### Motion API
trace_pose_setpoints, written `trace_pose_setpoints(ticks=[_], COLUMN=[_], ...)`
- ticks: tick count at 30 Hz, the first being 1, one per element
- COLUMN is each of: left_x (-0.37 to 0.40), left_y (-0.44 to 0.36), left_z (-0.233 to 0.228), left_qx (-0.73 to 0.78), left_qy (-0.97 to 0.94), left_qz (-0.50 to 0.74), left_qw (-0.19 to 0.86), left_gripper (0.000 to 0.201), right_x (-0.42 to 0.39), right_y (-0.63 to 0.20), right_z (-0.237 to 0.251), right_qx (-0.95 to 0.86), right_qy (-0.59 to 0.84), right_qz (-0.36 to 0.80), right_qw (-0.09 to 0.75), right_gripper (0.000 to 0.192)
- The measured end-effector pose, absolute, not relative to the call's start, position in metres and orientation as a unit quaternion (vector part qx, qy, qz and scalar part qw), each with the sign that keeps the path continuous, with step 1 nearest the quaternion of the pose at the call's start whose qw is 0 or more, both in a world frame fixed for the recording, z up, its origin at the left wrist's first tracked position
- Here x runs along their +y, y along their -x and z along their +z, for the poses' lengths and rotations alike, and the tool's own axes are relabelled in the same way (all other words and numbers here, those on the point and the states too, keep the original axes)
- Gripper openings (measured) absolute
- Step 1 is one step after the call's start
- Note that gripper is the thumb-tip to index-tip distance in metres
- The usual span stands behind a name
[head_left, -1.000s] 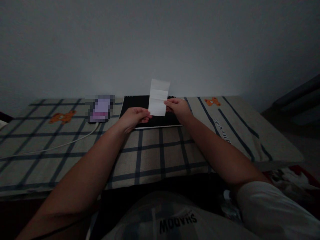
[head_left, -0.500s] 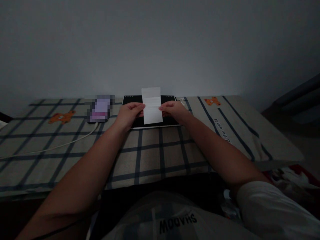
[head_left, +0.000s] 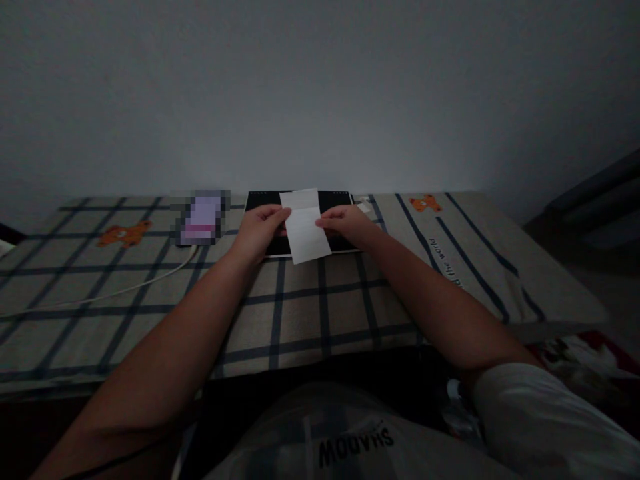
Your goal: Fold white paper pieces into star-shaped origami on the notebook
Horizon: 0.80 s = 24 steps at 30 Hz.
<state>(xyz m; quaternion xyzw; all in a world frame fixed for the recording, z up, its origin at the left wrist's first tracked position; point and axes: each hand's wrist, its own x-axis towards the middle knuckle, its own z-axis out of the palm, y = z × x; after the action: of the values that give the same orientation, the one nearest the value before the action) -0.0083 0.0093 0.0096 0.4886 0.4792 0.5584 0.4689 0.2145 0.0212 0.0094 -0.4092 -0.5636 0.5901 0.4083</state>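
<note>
Wall: plain and grey, it fills the top half behind everything.
Table cloth (head_left: 320, 313): beige with dark blue lines that make squares. It has small orange bears (head_left: 124, 235) on it and covers the flat top in front of the person.
Black pad (head_left: 300, 200): flat and dark, lying on the cloth at the far side, close to the wall.
White cable (head_left: 115, 292): a thin line that curves over the left part of the cloth.
Blurred thing (head_left: 200, 217): a light purple block at the far end of the cable. What it is cannot be told.
White paper (head_left: 305, 225): a small slip with fold lines, low over the near edge of the black pad, between both hands.
Left hand (head_left: 260, 230): fingers pinch the left edge of the paper.
Right hand (head_left: 347, 223): fingers pinch the right edge of the paper.
</note>
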Motion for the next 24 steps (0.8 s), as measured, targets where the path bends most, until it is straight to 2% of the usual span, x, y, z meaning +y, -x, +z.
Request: trace_pose_setpoints(ticks=[4,10,14,20,24], left_x=[0.0116,0.0061,0.0056,0.0081,0.0082], left_y=[0.0097,0.008,0.0077,0.0091,0.0087], left_z=[0.0076,0.0096,0.0095,0.0066,0.0061], left_qx=[0.471,0.475,0.476,0.46,0.458], left_qy=[-0.491,-0.515,-0.495,-0.506,-0.503], left_qz=[0.562,0.539,0.534,0.556,0.564], left_qw=[0.471,0.469,0.493,0.473,0.468], left_gripper=[0.035,0.028,0.026,0.037,0.038], right_x=[0.0195,0.0228,0.0227,0.0214,0.0224], right_y=[-0.2125,-0.2104,-0.2127,-0.2122,-0.2123], right_z=[0.0097,0.0081,0.0084,0.0095,0.0095], right_qx=[-0.542,-0.519,-0.551,-0.559,-0.564], right_qy=[0.398,0.405,0.412,0.41,0.407], right_qz=[0.623,0.603,0.583,0.585,0.586], right_qw=[0.4,0.451,0.433,0.422,0.416], right_gripper=[0.011,0.009,0.011,0.011,0.013])
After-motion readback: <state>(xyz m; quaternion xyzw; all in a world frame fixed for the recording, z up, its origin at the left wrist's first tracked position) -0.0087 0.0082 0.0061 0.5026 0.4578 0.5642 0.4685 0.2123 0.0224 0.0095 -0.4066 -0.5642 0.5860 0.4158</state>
